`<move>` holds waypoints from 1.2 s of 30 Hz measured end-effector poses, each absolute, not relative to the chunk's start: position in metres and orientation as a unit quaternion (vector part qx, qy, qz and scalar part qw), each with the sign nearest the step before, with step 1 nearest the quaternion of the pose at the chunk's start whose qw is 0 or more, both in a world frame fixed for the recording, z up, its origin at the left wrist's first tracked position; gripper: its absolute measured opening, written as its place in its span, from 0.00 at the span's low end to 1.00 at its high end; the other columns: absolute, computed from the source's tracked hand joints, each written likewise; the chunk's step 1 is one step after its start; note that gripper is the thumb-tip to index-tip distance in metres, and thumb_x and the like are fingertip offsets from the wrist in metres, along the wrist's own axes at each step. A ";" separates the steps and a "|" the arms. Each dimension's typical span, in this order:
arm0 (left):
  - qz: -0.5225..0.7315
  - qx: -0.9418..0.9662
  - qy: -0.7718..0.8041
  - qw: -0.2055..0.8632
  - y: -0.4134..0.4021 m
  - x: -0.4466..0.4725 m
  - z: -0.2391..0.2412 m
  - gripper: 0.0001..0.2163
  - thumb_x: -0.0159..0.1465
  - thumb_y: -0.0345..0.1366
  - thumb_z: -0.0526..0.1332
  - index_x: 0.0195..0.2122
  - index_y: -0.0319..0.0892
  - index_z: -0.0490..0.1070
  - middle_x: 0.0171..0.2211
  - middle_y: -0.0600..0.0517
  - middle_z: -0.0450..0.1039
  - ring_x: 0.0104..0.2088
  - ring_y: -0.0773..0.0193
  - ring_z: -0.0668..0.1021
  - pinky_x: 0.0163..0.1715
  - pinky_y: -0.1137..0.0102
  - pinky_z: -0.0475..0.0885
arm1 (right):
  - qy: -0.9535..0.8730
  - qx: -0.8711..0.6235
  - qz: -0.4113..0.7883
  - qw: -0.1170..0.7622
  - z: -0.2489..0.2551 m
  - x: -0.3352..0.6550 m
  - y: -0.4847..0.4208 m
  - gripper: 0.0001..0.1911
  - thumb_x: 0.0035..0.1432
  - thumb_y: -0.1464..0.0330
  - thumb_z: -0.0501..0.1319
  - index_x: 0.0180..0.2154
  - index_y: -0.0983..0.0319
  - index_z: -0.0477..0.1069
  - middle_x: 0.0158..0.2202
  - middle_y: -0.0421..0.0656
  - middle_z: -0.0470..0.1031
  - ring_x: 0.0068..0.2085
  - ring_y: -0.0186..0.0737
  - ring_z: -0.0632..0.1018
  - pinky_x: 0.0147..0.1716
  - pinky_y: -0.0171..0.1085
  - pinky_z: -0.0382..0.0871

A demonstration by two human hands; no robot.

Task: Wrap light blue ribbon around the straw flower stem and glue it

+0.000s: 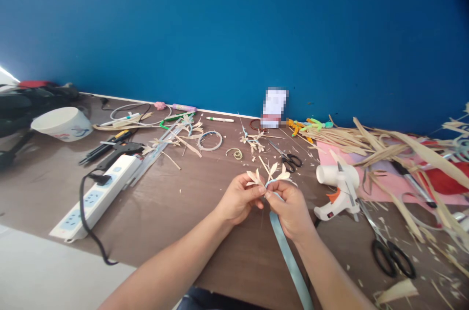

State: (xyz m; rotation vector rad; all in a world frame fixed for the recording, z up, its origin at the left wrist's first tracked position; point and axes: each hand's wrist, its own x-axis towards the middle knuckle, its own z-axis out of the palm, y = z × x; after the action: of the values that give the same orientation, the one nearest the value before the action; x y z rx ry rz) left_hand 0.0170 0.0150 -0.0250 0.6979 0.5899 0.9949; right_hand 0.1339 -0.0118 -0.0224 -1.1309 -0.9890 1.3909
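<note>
My left hand (239, 197) and my right hand (289, 207) meet above the middle of the brown table (176, 207). Between their fingertips is a small sprig of pale dried-leaf petals (270, 173), pinched at its base by both hands. A light blue ribbon (291, 256) wraps round that base and trails down under my right wrist toward me. Both hands have their fingers closed on the sprig.
A white glue gun (339, 190) lies just right of my hands, black scissors (390, 251) beyond it, smaller scissors (291, 158) behind. Dried leaf strips (395, 146) cover pink paper at right. A white power strip (97, 195), bowl (63, 123), wire ring (210, 140) and pens lie left.
</note>
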 end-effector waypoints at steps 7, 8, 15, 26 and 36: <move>0.469 0.326 0.276 0.773 0.015 0.017 -0.025 0.08 0.45 0.31 0.66 0.24 0.36 0.67 0.22 0.56 0.63 0.20 0.75 0.67 0.14 0.82 0.66 | -0.397 -0.467 0.589 0.526 -0.022 0.133 -0.012 0.07 0.45 0.69 0.60 0.21 0.63 0.62 0.13 0.31 0.56 0.16 0.24 0.52 0.15 0.28 0.43; 0.470 0.326 0.275 0.773 0.015 0.017 -0.025 0.08 0.45 0.31 0.66 0.23 0.36 0.67 0.22 0.56 0.63 0.20 0.75 0.67 0.14 0.82 0.66 | -0.396 -0.465 0.591 0.527 -0.022 0.132 -0.012 0.07 0.45 0.69 0.60 0.21 0.63 0.62 0.13 0.31 0.56 0.16 0.24 0.52 0.15 0.28 0.43; 0.473 0.315 0.278 0.774 0.016 0.018 -0.027 0.08 0.45 0.31 0.66 0.24 0.36 0.67 0.22 0.56 0.64 0.20 0.75 0.68 0.14 0.82 0.66 | -0.396 -0.464 0.590 0.529 -0.025 0.133 -0.012 0.07 0.45 0.68 0.60 0.22 0.63 0.63 0.13 0.31 0.55 0.15 0.24 0.52 0.15 0.28 0.43; 0.394 0.350 0.275 0.804 0.016 0.016 -0.025 0.13 0.48 0.33 0.65 0.34 0.37 0.67 0.23 0.53 0.69 0.22 0.70 0.73 0.18 0.79 0.68 | -0.356 -0.459 0.599 0.552 -0.013 0.140 -0.008 0.07 0.43 0.68 0.62 0.22 0.63 0.65 0.16 0.35 0.65 0.15 0.25 0.63 0.13 0.27 0.50; 0.317 0.319 0.283 0.847 0.014 0.020 -0.028 0.11 0.52 0.41 0.60 0.26 0.36 0.65 0.21 0.52 0.69 0.19 0.70 0.73 0.17 0.78 0.67 | -0.340 -0.447 0.628 0.538 -0.015 0.141 -0.007 0.10 0.44 0.65 0.62 0.25 0.62 0.63 0.12 0.34 0.65 0.12 0.30 0.66 0.11 0.29 0.59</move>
State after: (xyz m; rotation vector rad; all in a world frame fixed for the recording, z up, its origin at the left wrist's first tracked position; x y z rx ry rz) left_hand 0.0197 0.0143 -0.0283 0.6720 0.5956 0.6684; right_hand 0.1405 -0.0065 -0.0146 -1.0647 -0.8095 1.4947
